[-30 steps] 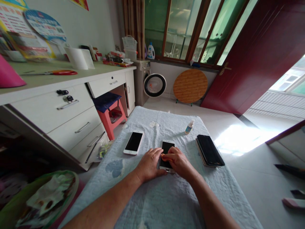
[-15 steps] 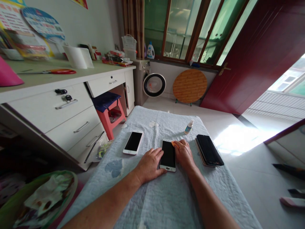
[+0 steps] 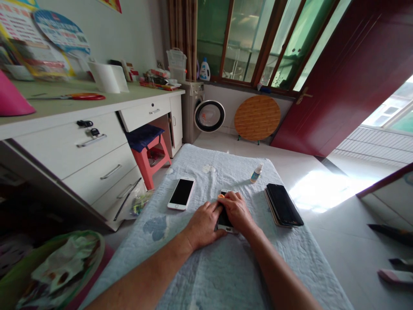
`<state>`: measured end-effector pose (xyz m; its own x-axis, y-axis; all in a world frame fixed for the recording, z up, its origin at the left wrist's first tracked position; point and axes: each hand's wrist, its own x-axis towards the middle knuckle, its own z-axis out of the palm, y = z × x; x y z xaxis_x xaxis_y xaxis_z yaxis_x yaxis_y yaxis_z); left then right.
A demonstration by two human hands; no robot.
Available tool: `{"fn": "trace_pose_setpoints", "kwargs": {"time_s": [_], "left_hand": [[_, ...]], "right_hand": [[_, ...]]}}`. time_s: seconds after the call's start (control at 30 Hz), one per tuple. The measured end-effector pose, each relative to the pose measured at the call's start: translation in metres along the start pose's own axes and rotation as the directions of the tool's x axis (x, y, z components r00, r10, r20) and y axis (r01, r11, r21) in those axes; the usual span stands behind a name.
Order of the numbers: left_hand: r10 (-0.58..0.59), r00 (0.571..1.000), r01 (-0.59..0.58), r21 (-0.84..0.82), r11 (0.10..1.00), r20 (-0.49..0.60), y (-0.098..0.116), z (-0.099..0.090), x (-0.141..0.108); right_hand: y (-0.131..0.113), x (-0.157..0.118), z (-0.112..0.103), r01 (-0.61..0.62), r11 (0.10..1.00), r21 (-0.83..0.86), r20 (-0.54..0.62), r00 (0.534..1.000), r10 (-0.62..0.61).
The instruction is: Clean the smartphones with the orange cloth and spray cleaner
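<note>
Right hand: fingers bent and drawn together, gripping a small orange piece at the fingertips; material too small to tell. Hand lies over the middle phone, covering much of its dark screen, orange showing by the phone's far end. Left hand: holding the same phone at its left side, fingers along that side, thumb by the near-left corner. Fingers of both hands meet over the screen; exact contact hidden.

Middle phone lies face up, about midway between left and right edges of the table, which wears a pale blue quilted cover. White phone face up near the table's left edge, well apart from the hands, screen dark. Spray bottle upright near the far-right corner. Dark phone by the right edge, lying on a paler flat thing, mostly hidden.

Beyond the left edge: pink stool with a dark blue cushion; nearer, a bin holding crumpled white material.
</note>
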<state>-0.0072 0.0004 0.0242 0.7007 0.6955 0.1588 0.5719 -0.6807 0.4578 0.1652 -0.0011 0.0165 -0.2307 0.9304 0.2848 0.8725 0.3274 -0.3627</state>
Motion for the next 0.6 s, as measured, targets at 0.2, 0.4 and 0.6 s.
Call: {"fn": "trace_pose_setpoints", "kwargs": {"time_s": [0.2, 0.4, 0.6], "left_hand": [[-0.003, 1.0, 0.003, 0.011, 1.0, 0.002, 0.002, -0.001, 0.0], [-0.011, 1.0, 0.011, 0.063, 0.998, 0.006, 0.003, 0.0, 0.0], [-0.023, 1.0, 0.025, 0.099, 0.995, -0.017, 0.005, 0.002, -0.001]], "right_hand": [[-0.005, 0.002, -0.003, -0.034, 0.995, -0.096, 0.054, 0.998, 0.04], [0.0, 0.005, -0.006, -0.134, 0.969, -0.207, 0.039, 0.989, 0.145], [0.012, 0.001, -0.008, -0.227, 0.927, -0.298, 0.005, 0.971, 0.239]]}}
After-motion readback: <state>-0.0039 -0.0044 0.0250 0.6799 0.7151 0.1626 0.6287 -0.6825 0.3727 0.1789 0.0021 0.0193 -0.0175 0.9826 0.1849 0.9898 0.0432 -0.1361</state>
